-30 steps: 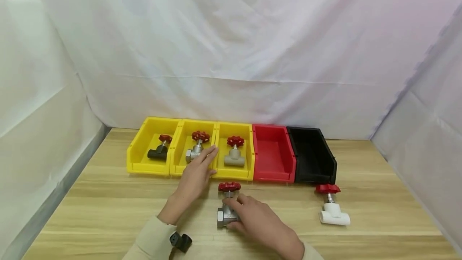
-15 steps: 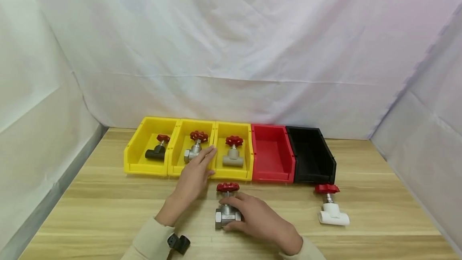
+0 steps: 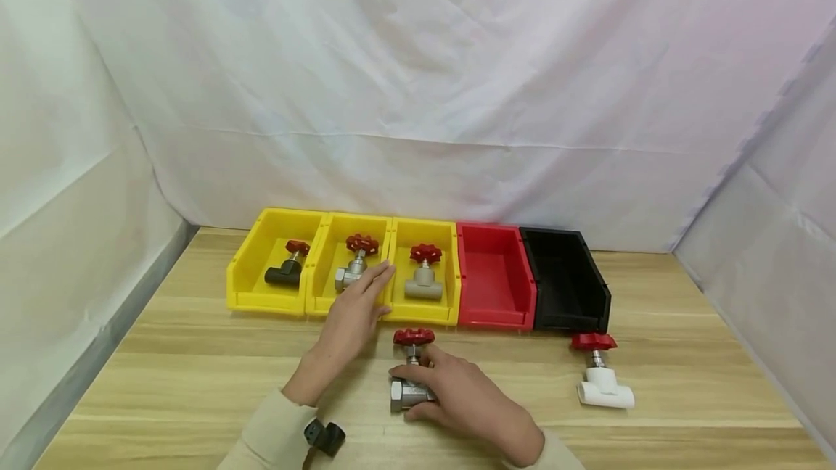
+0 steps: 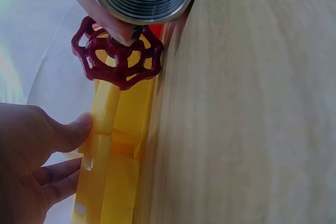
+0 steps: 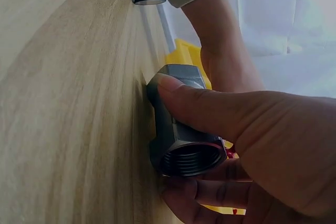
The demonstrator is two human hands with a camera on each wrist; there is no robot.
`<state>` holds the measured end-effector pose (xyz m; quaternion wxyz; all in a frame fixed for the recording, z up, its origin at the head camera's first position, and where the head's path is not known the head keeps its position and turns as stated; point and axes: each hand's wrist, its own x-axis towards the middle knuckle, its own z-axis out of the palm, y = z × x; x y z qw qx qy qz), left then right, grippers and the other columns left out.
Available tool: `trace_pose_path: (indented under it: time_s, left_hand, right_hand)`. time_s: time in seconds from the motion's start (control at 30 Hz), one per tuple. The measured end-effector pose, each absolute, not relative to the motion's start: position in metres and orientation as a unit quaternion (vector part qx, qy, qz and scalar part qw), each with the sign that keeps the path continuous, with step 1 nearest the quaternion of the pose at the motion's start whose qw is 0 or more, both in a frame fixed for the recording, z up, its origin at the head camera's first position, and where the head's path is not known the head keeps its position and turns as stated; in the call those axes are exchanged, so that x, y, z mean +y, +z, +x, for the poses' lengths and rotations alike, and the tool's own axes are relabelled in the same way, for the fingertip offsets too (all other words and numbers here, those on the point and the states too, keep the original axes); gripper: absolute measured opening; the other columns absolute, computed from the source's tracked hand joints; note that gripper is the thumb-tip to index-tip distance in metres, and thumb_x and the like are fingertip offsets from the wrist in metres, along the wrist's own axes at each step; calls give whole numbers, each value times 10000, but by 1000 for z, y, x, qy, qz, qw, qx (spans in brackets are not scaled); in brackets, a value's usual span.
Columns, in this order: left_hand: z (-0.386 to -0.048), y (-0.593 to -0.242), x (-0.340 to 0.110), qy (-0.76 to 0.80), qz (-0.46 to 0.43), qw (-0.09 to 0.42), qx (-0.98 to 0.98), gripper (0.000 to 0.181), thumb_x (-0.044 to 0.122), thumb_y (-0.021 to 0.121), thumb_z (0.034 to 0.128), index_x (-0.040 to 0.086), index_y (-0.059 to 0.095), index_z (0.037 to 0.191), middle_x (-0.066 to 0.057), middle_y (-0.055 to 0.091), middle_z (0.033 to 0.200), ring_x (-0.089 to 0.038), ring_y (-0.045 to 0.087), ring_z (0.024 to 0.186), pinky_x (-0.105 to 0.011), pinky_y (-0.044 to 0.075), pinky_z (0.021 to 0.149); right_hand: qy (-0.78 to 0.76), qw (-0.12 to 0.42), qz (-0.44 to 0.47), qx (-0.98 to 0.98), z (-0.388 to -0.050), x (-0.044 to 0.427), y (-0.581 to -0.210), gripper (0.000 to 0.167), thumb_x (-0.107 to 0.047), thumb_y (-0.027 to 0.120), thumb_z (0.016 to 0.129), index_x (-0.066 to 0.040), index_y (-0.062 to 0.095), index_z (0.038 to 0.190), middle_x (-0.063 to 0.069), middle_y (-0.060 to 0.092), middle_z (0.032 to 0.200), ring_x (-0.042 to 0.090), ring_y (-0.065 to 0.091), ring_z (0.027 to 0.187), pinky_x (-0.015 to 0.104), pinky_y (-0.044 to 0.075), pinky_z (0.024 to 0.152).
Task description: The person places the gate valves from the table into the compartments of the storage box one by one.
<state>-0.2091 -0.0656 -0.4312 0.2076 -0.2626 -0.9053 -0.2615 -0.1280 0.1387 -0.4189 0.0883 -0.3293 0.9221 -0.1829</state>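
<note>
In the head view my right hand (image 3: 473, 394) holds a grey metal valve (image 3: 408, 395) with a red handwheel (image 3: 414, 337), low over or on the table; I cannot tell whether it touches. The right wrist view shows the thumb along the valve's body (image 5: 178, 127), its threaded end facing the camera, with other fingers on the far side. My left hand (image 3: 353, 318) rests at the wall between the middle and right yellow bins. Its thumb (image 4: 79, 129) touches the bin rim in the left wrist view, with the fingers fairly straight.
The left yellow bin (image 3: 268, 301) holds a black valve (image 3: 284, 274), the middle one a metal valve (image 3: 349, 275), the right one a beige valve (image 3: 424, 285). A red bin (image 3: 494, 278) and black bin (image 3: 563, 278) follow. A white valve (image 3: 604, 389) lies at right.
My right hand's fingers have shifted on the metal valve, with one finger now reaching further left across its body. The left hand stays at the yellow bins.
</note>
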Motion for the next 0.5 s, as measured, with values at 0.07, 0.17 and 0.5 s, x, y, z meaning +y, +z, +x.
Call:
trace_pose_path:
  time_s: [0.07,0.17,0.5]
  left_hand:
    - [-209,-431,-66,-260,-261,206,-906,647,96,771,805,49,491,1387,-102,470,1402,-313,574,1095,-378,522,843]
    - [-209,-429,-66,-262,-261,205,-906,641,89,770,805,46,496,1382,-102,474,1399,-312,571,1105,-383,519,849]
    - [-208,-430,-66,-270,-262,206,-904,633,75,771,801,47,506,1375,-96,480,1395,-311,572,1102,-381,519,847]
  right_hand:
    - [-178,83,-328,924,-127,138,-419,491,-495,689,825,-389,568,1288,-5,525,1083,66,503,798,246,478,686]
    - [-171,78,-327,926,-127,136,-420,497,-511,680,826,-373,568,1290,-18,511,1042,58,489,778,230,468,653]
    - [-155,80,-324,930,-124,133,-422,478,-555,634,838,-364,575,1272,-30,531,1004,62,502,786,271,495,655]
